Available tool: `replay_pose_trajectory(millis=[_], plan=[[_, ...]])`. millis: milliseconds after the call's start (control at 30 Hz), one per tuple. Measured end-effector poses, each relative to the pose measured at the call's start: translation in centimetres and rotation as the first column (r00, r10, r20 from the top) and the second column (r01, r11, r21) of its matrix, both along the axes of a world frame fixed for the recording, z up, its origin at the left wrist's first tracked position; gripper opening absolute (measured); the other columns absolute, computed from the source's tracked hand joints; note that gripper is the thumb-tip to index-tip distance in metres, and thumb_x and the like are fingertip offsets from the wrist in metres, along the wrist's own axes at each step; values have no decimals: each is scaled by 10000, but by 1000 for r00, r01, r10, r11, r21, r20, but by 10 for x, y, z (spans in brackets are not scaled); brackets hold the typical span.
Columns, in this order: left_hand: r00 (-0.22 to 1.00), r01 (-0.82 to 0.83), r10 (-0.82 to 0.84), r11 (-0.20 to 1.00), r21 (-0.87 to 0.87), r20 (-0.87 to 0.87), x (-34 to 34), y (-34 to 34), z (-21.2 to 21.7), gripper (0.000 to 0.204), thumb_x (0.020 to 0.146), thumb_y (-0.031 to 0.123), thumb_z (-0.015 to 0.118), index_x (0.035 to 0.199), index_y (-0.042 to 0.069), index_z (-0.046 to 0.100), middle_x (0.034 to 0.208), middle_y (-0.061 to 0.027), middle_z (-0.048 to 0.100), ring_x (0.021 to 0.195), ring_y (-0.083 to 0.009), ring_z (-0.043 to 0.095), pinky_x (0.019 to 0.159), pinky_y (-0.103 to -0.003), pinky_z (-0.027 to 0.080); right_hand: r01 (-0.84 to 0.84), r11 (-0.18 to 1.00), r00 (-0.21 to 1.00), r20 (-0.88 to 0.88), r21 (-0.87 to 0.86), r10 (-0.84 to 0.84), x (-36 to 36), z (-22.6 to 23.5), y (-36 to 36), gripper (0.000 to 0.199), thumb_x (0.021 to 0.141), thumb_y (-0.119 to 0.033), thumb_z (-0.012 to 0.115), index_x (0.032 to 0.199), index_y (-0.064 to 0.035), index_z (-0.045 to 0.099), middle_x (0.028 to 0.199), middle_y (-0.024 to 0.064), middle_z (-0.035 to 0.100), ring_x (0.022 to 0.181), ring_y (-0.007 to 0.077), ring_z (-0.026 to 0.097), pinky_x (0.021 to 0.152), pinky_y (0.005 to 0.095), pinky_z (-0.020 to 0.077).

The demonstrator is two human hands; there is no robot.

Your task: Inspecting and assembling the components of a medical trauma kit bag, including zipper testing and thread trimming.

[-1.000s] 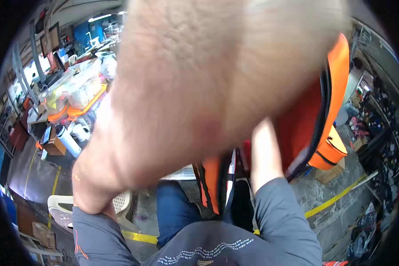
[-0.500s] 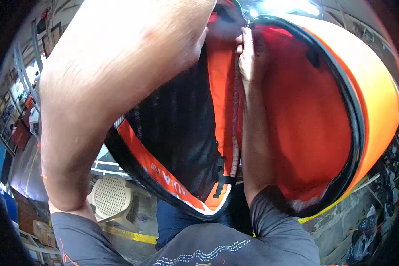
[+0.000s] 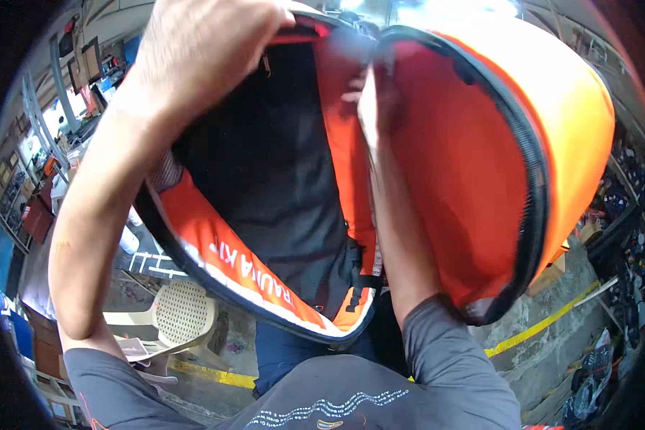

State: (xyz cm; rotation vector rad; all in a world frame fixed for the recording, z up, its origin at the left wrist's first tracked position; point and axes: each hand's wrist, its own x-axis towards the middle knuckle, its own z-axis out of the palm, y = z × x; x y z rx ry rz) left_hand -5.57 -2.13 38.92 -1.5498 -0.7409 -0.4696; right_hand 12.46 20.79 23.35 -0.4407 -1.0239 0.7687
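A large orange bag (image 3: 577,107) hangs unzipped before me, spread into two halves with black zipper edging. Its left half has a black inner panel (image 3: 265,165), orange side walls with white lettering and a black strap buckle (image 3: 355,254). Bare red-orange lining (image 3: 451,179) shows in the right half. My left hand (image 3: 208,50) is closed on the upper rim of the left half; its fingertips are partly hidden. Between the halves, my right hand (image 3: 370,107) reaches up by the inner seam near the top. Motion smears its fingers, so its grip is unclear.
A cream plastic chair (image 3: 183,315) stands below left, beside a table (image 3: 150,254) with things on it. Yellow floor lines (image 3: 545,330) run past both sides. Dark clutter and plastic bags (image 3: 595,373) lie at the lower right, with shelves (image 3: 11,186) far left.
My left hand has come down and back into view at the bag's upper rim. The bag has shifted left and its right half has swung inward. My right hand has moved slightly left and down.
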Motion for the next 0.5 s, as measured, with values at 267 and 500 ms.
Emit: replay_pose_trajectory(millis=[267, 500], plan=[[925, 369, -329, 899, 238, -191, -30, 64, -32, 244, 860, 308, 819, 879, 158, 628, 877, -21, 630, 860, -242, 669, 775, -419, 499, 185, -73, 372, -139, 980, -918, 91, -99, -357, 419, 1057, -462, 601, 812, -126, 654, 742, 27, 595, 609, 187, 543, 547, 355, 456], [853, 516, -513, 804, 294, -94, -89, 119, -68, 220, 891, 211, 784, 1026, 110, 642, 975, -105, 659, 940, -354, 667, 815, -493, 490, 589, -190, -581, 248, 785, -775, 340, -70, -419, 471, 1091, -184, 699, 1508, 18, 614, 1490, 206, 650, 1393, 326, 624, 1153, 439, 507]])
